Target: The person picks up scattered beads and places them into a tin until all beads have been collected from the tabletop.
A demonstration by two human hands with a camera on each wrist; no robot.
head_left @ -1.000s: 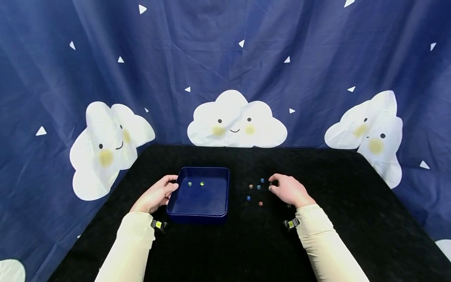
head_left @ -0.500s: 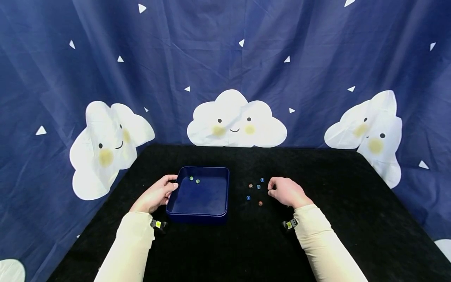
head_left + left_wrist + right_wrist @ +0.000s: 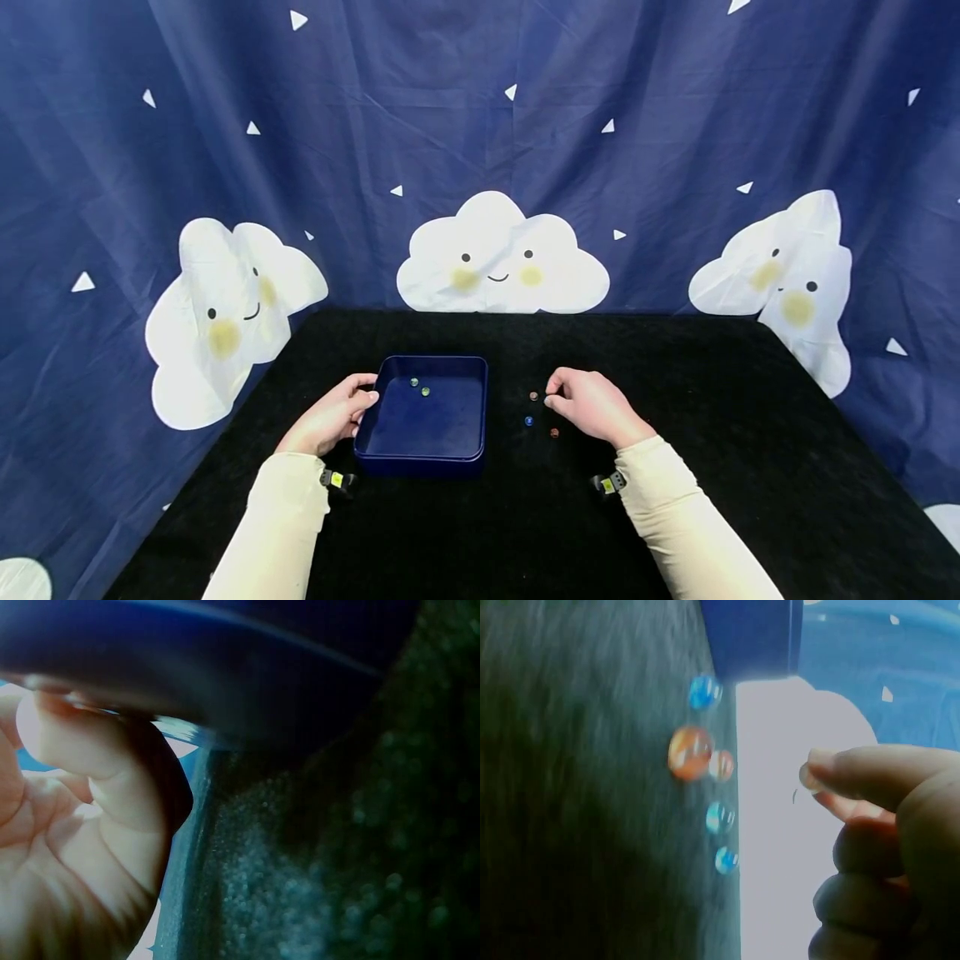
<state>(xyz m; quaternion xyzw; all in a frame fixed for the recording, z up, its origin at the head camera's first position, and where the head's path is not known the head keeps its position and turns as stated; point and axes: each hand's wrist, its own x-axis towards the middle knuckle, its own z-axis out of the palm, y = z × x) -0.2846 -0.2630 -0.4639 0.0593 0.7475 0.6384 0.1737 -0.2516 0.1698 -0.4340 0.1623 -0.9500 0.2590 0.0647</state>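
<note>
On the left, my left hand (image 3: 330,417) grips the side wall of a square dark blue box (image 3: 422,456), thumb at the rim. Two greenish glass marbles (image 3: 425,391) lie in the box near its back left. Raised just over the tabletop, my right hand (image 3: 596,407) pinches a small pale glass marble (image 3: 806,777) between thumb and forefinger. Near it on the cloth lie an orange marble (image 3: 554,432), a brownish-orange marble (image 3: 533,396) and a blue marble (image 3: 528,421). A teal marble (image 3: 719,817) and another blue marble (image 3: 726,859) show only in the right wrist view.
Black cloth (image 3: 480,542) covers the tabletop. Behind it hangs a dark blue curtain (image 3: 450,125) printed with white clouds and triangles. Camera straps sit on both wrists.
My right hand has pinched a marble from the right of the group, lifted it and moved left, now hiding two blue ones. Both marbles in the box have rolled. My left hand keeps its hold.
</note>
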